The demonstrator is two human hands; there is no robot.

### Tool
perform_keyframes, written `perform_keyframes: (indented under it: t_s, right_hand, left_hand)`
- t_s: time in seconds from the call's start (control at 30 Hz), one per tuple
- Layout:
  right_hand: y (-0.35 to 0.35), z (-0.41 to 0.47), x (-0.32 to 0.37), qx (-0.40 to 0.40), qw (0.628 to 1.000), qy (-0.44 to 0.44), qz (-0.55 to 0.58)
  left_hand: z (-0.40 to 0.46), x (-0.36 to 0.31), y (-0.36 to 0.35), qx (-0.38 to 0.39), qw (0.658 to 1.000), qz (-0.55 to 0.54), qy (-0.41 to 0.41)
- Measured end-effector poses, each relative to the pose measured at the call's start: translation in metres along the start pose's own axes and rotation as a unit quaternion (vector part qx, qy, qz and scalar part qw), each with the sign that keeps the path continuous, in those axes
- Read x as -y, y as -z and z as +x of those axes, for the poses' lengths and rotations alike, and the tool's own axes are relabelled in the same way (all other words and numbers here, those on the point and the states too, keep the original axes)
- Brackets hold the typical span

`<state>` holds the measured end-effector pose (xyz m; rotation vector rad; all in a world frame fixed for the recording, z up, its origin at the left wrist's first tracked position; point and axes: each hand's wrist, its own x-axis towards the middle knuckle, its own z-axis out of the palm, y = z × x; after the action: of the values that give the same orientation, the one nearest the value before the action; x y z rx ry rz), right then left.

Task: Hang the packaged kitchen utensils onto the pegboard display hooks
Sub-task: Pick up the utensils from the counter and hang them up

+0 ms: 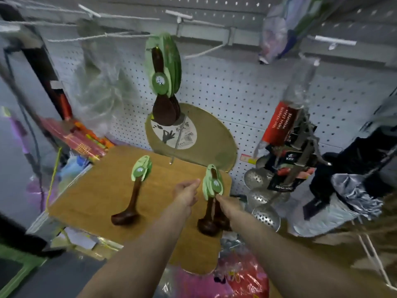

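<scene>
Head view caught both hands, left hand (186, 188) and right hand (222, 200), apparently pinching the green-carded dark wooden ladles (212, 196). Pick-up was under way; next, lifting their card holes onto the white pegboard hook (178, 15)

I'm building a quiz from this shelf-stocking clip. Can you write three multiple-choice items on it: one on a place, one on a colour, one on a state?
1. Where does the lone wooden ladle lie?
A. on the wooden board
B. on a hook
C. on the floor

2. What colour are the ladles' header cards?
A. red
B. green
C. blue

3. What is the right hand doing?
A. hanging idle
B. pressing the pegboard
C. holding a bundle of ladles

Answers: 1 A, it rests flat on the board; 2 B, the hung ladles show green cards; 3 C, its grip meets the bundle under the card, the left hand alongside.
</scene>
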<state>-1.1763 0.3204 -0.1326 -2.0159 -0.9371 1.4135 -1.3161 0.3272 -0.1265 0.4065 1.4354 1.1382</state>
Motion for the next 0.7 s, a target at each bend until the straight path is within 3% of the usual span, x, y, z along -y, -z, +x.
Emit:
perform_keyframes:
  t_s: [0.4,0.7]
  right_hand:
    - [-0.016,0.019,-0.002,-0.048,0.995,-0.075,0.032]
    - [-0.022,0.024,-0.016,-0.058,0.995,-0.081,0.02]
  left_hand:
    - [0.089,0.008,-0.021,0.082,0.988,0.129,0.032]
    - [0.103,0.006,-0.038,0.123,0.983,0.113,0.08]
